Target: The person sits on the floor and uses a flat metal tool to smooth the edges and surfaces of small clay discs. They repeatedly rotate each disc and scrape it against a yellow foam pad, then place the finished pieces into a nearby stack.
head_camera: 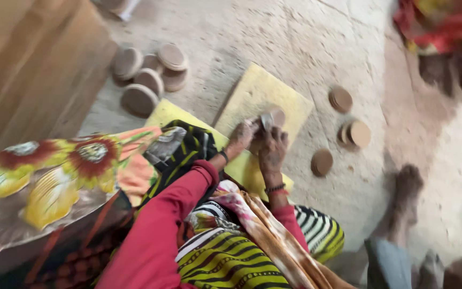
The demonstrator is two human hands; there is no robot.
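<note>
Okay, we see both hands together near frame centre, over a yellow pad lying on the dusty floor. Left hand sits at about 9 o'clock from the right hand, the two touching or nearly so. Between the fingertips is a small pale disc piece, pinched from both sides; blur keeps us from telling which hand carries the load, so we call both closed on it. Red sleeves and a dark wrist bangle show below. At 10 o'clock from the hands, a cluster of round brown discs lies on the floor, some overlapping. At 3 o'clock, three more disc stacks, well apart from the pad. Flowered cloth fills the 8 o'clock side, striped yellow-green cloth at 6 o'clock. Another person's bare foot rests on the floor at 4 o'clock, apart from the hands.
</note>
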